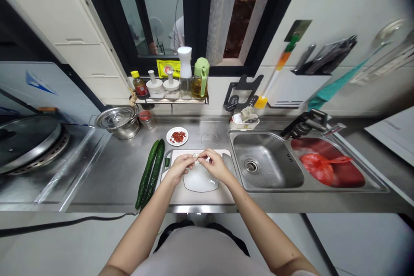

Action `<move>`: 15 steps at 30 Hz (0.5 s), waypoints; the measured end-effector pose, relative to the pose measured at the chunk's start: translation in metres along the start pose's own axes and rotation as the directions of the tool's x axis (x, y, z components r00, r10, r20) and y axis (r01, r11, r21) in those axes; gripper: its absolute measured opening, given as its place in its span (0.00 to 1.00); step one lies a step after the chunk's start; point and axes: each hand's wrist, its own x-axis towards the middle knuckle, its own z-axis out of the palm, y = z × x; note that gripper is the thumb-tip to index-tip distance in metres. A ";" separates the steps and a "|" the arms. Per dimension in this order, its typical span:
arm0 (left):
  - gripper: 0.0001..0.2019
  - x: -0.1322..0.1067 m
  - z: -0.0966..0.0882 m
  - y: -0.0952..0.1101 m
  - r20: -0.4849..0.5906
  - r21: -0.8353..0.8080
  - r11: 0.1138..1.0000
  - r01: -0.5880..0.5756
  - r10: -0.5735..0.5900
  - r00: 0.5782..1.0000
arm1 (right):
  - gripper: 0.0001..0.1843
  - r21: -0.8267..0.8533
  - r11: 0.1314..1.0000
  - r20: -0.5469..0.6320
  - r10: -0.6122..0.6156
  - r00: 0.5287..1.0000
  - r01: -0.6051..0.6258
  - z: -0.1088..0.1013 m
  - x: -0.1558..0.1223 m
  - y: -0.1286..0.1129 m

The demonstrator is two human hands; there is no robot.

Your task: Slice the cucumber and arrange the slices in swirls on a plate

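The small piece (195, 155) is whitish; around the grey-edged white board (200, 199): dark-green cucumbers (148, 174) at nine o'clock, red bag (318, 168) at three.

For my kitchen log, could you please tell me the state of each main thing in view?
Left hand: pinching small pale piece
Right hand: pinching it too
Cucumbers: whole
Red bits: chopped, on dish
Steel pot: lidded
Pan: lidded
Red bag: gathered at neck
Dark bottle: capped

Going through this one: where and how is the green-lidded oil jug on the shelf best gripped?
Probably by the green handle of the oil jug, coming from the front: the upright handle faces the person, while the white-topped bottle stands close on the jug's left.
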 end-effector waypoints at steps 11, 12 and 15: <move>0.16 0.007 -0.007 0.006 -0.047 0.133 0.985 -0.107 0.114 0.992 | 0.09 0.014 0.997 0.004 0.071 0.998 -0.071 0.006 0.002 0.007; 0.16 0.008 -0.007 0.006 -0.050 0.127 0.984 -0.122 0.129 0.990 | 0.09 0.022 0.997 0.004 0.078 0.997 -0.078 0.006 0.001 0.007; 0.16 0.010 -0.006 0.003 -0.033 0.086 0.982 -0.168 0.172 0.985 | 0.10 0.043 0.993 0.007 0.114 0.993 -0.114 0.009 0.001 0.009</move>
